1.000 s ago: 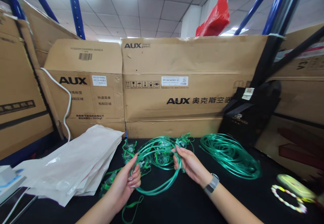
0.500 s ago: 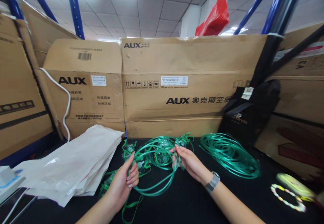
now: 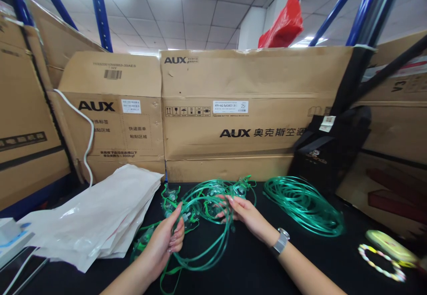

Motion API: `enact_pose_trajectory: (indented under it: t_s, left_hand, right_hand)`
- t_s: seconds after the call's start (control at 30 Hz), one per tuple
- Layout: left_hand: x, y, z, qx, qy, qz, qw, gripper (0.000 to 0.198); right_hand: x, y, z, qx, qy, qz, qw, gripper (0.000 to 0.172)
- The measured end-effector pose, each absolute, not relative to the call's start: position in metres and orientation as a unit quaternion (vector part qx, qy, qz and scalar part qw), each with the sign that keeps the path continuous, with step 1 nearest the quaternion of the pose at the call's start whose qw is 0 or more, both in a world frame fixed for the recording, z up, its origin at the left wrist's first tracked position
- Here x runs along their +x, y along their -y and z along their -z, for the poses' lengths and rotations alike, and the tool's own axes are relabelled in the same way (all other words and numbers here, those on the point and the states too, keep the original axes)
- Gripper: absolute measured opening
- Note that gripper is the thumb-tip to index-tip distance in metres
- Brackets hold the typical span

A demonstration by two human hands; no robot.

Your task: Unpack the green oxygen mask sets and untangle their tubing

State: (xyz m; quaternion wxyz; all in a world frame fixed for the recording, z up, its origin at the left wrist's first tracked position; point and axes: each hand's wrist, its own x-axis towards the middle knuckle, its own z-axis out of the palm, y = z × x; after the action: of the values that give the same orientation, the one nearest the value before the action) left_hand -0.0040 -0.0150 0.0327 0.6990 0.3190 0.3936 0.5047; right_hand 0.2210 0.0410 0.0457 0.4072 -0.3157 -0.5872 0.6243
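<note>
Both hands are on a loop of thin green plastic tubing [image 3: 213, 241] over the black table [image 3: 253, 268]. The left hand [image 3: 167, 241] has its grip pinched shut on the near-left side, while the right hand [image 3: 245, 215] curls loosely round the far-right strands. The loop's long axis runs from near-left to far-right, sagging toward the person. A second coil of green tubing [image 3: 303, 206] lies just right.

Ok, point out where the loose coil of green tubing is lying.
In the head view, the coil of green tubing lies on the black table, right of the right hand and just before the black bag.
</note>
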Motion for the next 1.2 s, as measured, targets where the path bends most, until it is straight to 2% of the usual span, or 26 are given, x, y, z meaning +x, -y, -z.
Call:
enact_pose_trajectory:
  t_s: [0.13,0.43,0.6,0.73,1.0,1.2]
  left_hand:
    - [-0.002,0.016,-0.033,0.328,-0.399,-0.491,0.702,0.058]
    - [0.0,0.017,-0.032,0.34,-0.382,-0.486,0.709,0.057]
    - [-0.003,0.016,-0.033,0.356,-0.391,-0.515,0.675,0.056]
    - [-0.005,0.013,-0.031,0.363,-0.414,-0.49,0.676,0.057]
    - [0.001,0.019,-0.03,0.369,-0.443,-0.44,0.689,0.06]
    - [0.005,0.019,-0.032,0.357,-0.448,-0.461,0.678,0.061]
  right_hand:
    - [0.224,-0.043,-0.049,-0.321,0.543,-0.635,0.446,0.047]
    - [0.228,-0.047,-0.048,-0.328,0.511,-0.622,0.495,0.037]
    - [0.229,-0.05,-0.042,-0.366,0.585,-0.589,0.42,0.04]
    - [0.222,-0.046,-0.039,-0.348,0.657,-0.566,0.358,0.046]
    - [0.217,-0.04,-0.043,-0.33,0.64,-0.548,0.425,0.055]
    - [0.211,-0.032,-0.035,-0.339,0.669,-0.555,0.36,0.057]
